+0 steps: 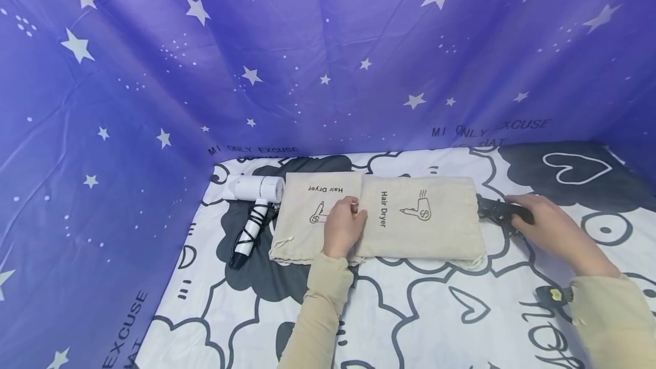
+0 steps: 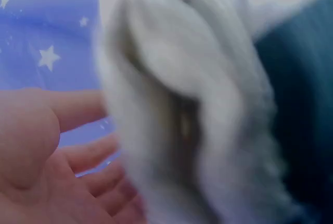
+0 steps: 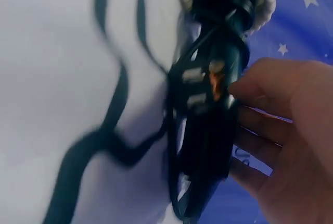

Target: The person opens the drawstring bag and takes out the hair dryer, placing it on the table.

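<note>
Two beige cloth drawstring bags marked "Hair Dryer" lie side by side. My left hand (image 1: 344, 226) rests where the left bag (image 1: 297, 215) meets the right bag (image 1: 446, 232), its fingers fairly straight in the left wrist view. There a blurred fold of bag cloth (image 2: 171, 78) hides the fingertips. From the right bag's mouth juts the black handle of a hair dryer (image 3: 208, 135), with switches and a wound cord; the rest is inside. My right hand (image 1: 548, 221) grips this handle, thumb on one side and fingers on the other.
A white hair dryer (image 1: 256, 187) with black cord wound round its handle lies left of the bags. Everything lies on a black-and-white patterned cloth (image 1: 435, 323). Purple star-printed curtain (image 1: 328, 44) stands behind and along the left.
</note>
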A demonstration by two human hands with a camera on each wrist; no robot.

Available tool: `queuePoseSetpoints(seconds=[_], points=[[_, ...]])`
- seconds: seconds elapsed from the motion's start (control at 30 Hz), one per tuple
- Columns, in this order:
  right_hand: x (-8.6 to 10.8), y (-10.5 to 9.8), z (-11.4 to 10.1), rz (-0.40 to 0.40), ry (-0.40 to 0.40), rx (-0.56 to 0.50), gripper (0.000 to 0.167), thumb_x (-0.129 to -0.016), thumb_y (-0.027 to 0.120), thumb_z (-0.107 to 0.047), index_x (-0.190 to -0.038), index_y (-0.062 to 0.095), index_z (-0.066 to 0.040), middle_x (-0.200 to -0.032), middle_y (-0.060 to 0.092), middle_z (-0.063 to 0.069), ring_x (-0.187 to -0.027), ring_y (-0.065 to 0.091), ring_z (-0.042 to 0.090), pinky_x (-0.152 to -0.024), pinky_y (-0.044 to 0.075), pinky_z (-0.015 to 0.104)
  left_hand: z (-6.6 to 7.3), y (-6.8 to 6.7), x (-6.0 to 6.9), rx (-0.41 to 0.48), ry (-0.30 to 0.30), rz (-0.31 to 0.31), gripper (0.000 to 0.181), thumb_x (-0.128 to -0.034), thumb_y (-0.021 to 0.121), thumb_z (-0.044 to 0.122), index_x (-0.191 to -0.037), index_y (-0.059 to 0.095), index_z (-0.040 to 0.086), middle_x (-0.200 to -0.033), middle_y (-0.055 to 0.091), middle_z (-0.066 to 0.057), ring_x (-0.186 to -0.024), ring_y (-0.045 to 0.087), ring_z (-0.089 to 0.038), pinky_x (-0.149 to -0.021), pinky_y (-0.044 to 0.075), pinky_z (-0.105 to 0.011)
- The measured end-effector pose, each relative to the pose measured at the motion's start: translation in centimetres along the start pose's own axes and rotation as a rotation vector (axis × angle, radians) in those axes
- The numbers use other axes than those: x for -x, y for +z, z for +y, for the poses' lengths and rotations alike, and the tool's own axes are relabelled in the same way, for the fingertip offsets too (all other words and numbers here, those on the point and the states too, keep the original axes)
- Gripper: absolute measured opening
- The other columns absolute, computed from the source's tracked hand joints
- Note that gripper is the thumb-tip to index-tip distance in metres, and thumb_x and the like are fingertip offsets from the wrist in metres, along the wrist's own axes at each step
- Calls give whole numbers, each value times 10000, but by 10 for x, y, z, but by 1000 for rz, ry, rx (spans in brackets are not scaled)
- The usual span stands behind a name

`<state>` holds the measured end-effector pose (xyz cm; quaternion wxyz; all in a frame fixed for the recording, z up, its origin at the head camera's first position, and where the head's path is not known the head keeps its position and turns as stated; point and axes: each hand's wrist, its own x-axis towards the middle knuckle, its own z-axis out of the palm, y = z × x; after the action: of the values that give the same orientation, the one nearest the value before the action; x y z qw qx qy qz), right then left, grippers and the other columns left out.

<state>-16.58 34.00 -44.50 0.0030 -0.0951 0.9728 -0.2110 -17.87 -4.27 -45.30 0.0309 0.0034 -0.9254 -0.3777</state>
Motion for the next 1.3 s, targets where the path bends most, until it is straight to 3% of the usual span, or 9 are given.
queuePoseSetpoints(seconds=[0.2, 0.47, 0.6, 0.8, 1.3], points=[[-11, 4, -17, 21, -92, -18, 500, -879, 706, -110, -1272, 534, 146, -1224, 545, 398, -1163, 457, 574, -974, 330, 693, 17, 3, 6, 0, 120, -25, 268, -907, 682, 162, -1156, 718, 69, -1087, 642, -103, -990, 598, -224, -905, 496, -356], [-16, 9, -22, 14, -166, 2, 490, -797, 723, 27, -1235, 539, 144, -1151, 579, 377, -1098, 513, 561, -967, 356, 675, 20, 10, 12, -79, 162, -246, 300, -882, 733, 172, -1171, 728, 91, -1212, 626, -109, -1120, 560, -245, -989, 462, -349], [-13, 12, -21, 71, -186, 21, 445, -787, 713, 61, -1204, 569, 118, -1119, 612, 347, -1069, 552, 536, -955, 379, 661, 15, 13, 12, -96, 176, -301, 345, -860, 758, 144, -1199, 714, 92, -1249, 609, -109, -1139, 548, -245, -1006, 450, -343], [-10, 11, -16, 126, -202, 35, 429, -794, 716, 46, -1202, 587, 69, -1136, 618, 331, -1075, 548, 526, -942, 376, 666, 12, 14, 10, -81, 167, -326, 364, -869, 747, 137, -1229, 699, 114, -1271, 576, -81, -1119, 524, -213, -985, 453, -320], [1, 3, -4, 103, -99, 61, 453, -845, 695, -14, -1274, 549, 8, -1231, 563, 321, -1120, 467, 535, -895, 342, 740, 13, 13, 6, -35, 78, -337, 386, -833, 767, 93, -1211, 709, 139, -1195, 558, -69, -1056, 522, -198, -971, 458, -318]])
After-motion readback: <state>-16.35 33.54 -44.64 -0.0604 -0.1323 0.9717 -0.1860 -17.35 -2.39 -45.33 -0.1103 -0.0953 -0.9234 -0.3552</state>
